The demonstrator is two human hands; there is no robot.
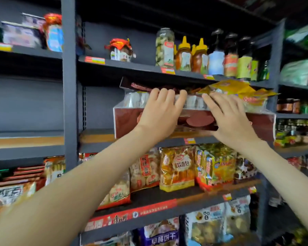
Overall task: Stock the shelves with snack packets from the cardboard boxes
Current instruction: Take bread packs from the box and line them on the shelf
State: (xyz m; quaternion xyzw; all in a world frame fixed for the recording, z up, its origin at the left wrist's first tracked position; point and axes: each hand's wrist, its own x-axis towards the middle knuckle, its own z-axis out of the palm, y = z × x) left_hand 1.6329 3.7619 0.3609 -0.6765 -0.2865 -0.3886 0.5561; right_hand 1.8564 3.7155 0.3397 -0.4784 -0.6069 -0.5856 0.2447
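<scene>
Where it sits on a dark shelf (pixel 96 138), the red box (pixel 125 122) runs left to right. Left hand (pixel 159 112) and right hand (pixel 228 118) press it flat-fingered.

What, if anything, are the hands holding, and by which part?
Nothing is plainly gripped. The left hand and right hand lie with straight fingers on the red display box, at its upper front edge.

Soft, even light brightens my left hand (pixel 160 112) and right hand (pixel 228 118), while the dark shelf backs (pixel 34 103) stay dim, deepest at 12 o'clock. Blur smears the packets (pixel 7 192) at 8 o'clock and the jars (pixel 53 32) at 10. The wide lens bows the uprights (pixel 69 86) towards 3 and 9.
</scene>
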